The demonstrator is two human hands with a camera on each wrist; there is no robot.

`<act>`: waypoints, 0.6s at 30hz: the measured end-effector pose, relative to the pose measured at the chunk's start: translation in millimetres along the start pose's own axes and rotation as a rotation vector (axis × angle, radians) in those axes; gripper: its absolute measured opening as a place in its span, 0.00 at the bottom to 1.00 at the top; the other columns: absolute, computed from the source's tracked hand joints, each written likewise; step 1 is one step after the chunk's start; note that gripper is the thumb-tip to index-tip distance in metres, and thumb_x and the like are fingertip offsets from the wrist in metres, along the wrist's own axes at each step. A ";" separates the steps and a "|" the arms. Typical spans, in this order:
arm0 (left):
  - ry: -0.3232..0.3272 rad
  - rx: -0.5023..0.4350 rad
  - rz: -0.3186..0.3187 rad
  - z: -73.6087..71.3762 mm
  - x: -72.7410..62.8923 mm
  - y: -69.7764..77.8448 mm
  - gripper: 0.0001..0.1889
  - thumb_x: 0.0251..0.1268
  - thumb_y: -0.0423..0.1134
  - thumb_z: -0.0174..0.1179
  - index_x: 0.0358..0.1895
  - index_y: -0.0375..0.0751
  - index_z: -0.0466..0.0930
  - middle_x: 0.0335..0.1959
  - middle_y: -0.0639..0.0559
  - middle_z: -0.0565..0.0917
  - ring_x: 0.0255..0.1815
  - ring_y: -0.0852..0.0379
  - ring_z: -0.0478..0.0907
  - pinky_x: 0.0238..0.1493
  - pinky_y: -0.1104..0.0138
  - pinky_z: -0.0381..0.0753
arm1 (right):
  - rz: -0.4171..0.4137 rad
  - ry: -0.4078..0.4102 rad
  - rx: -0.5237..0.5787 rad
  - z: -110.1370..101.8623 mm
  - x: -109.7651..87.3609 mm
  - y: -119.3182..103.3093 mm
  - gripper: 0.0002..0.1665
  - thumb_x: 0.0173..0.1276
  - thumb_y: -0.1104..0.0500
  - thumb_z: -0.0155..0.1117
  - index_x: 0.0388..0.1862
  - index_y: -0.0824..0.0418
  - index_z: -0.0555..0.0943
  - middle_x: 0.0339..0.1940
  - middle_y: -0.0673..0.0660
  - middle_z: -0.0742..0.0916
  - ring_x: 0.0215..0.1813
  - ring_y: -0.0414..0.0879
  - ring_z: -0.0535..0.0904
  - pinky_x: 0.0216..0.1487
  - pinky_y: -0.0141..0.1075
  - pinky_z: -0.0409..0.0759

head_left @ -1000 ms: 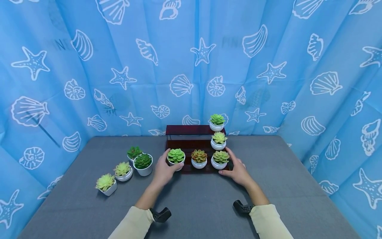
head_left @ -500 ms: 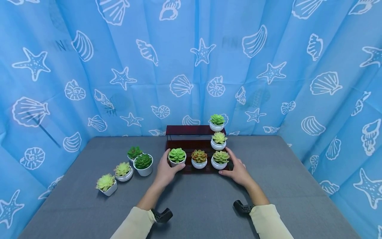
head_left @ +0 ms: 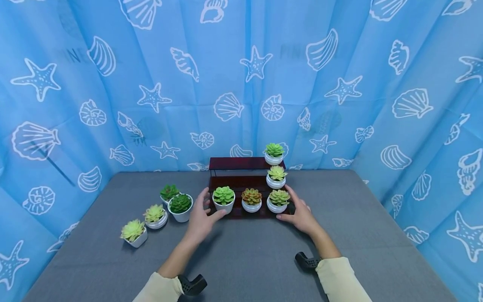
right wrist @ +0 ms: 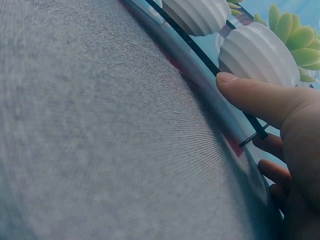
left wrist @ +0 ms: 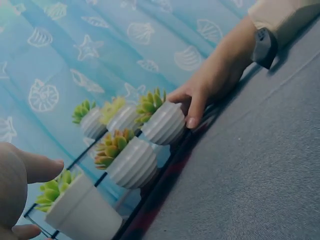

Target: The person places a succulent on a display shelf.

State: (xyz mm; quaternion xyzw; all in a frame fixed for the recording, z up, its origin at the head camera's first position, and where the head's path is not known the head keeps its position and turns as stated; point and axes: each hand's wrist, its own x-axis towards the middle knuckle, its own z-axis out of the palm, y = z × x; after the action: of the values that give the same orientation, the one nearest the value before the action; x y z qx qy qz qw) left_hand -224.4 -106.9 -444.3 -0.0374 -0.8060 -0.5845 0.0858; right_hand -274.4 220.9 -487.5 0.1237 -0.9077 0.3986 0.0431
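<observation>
A dark red three-tier display stand (head_left: 237,183) holds several potted succulents. At its lower left sits a bright green succulent in a plain white pot (head_left: 224,207). My left hand (head_left: 199,220) is just left of that pot, thumb and fingers spread apart; the left wrist view shows the hand (left wrist: 15,182) beside the leaves. My right hand (head_left: 302,216) holds the stand's right end, its thumb (right wrist: 240,87) against the front edge and the other fingers around the side. Beside that thumb stands a ribbed white pot with a green succulent (head_left: 278,204).
A reddish-brown succulent (head_left: 251,204) stands mid bottom tier. Two more, a pale one (head_left: 276,178) and a green one (head_left: 273,156), occupy the upper tiers' right ends. Several potted succulents, including a dark green one (head_left: 181,209), are on the grey table (head_left: 249,260) at left. A blue curtain (head_left: 241,75) hangs behind.
My left hand has let go of the white-potted green succulent and drawn back left and toward me, after shifting the pot slightly right. My right hand stays in place.
</observation>
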 end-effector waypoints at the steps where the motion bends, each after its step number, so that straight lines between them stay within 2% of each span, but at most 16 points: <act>1: -0.004 -0.006 0.011 -2.4 -2.1 1.2 0.43 0.60 0.36 0.69 0.75 0.38 0.53 0.70 0.35 0.62 0.69 0.37 0.62 0.63 0.47 0.69 | 0.000 0.000 0.002 0.3 0.0 0.2 0.60 0.55 0.52 0.78 0.79 0.50 0.50 0.71 0.68 0.68 0.68 0.69 0.61 0.62 0.66 0.51; 5: -0.021 -0.019 0.056 -12.5 -12.0 6.5 0.40 0.61 0.34 0.67 0.74 0.40 0.56 0.70 0.38 0.63 0.68 0.39 0.63 0.63 0.48 0.68 | -0.003 0.002 0.009 0.5 -0.6 0.2 0.60 0.55 0.52 0.78 0.79 0.50 0.50 0.71 0.68 0.68 0.68 0.69 0.61 0.62 0.65 0.51; 12: -0.017 0.072 0.154 -34.9 -33.6 6.2 0.33 0.60 0.37 0.69 0.68 0.46 0.67 0.65 0.44 0.70 0.64 0.41 0.70 0.59 0.48 0.73 | 0.012 -0.008 0.010 1.1 -0.1 0.7 0.60 0.56 0.52 0.77 0.80 0.48 0.50 0.72 0.67 0.68 0.68 0.68 0.61 0.63 0.65 0.51; 14: -0.004 0.102 0.213 -42.6 -37.4 3.6 0.31 0.59 0.35 0.69 0.67 0.46 0.69 0.64 0.46 0.72 0.63 0.43 0.71 0.57 0.48 0.74 | 0.015 -0.006 0.005 1.0 0.0 0.8 0.60 0.55 0.51 0.77 0.80 0.48 0.50 0.72 0.68 0.68 0.68 0.68 0.61 0.63 0.65 0.51; 18: 0.045 0.243 0.380 -60.4 -42.7 -2.2 0.29 0.55 0.31 0.71 0.62 0.46 0.75 0.61 0.50 0.75 0.61 0.51 0.72 0.54 0.51 0.77 | 0.014 -0.007 0.000 -0.2 -0.5 0.5 0.61 0.56 0.51 0.77 0.80 0.49 0.50 0.72 0.68 0.67 0.68 0.69 0.61 0.62 0.66 0.52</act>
State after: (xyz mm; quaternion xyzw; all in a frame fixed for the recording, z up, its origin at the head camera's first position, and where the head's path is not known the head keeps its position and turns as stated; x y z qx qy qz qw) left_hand -177.0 -163.2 -435.9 -0.1650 -0.8467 -0.4572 0.2162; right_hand -274.1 221.5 -487.9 0.1190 -0.9088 0.3983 0.0370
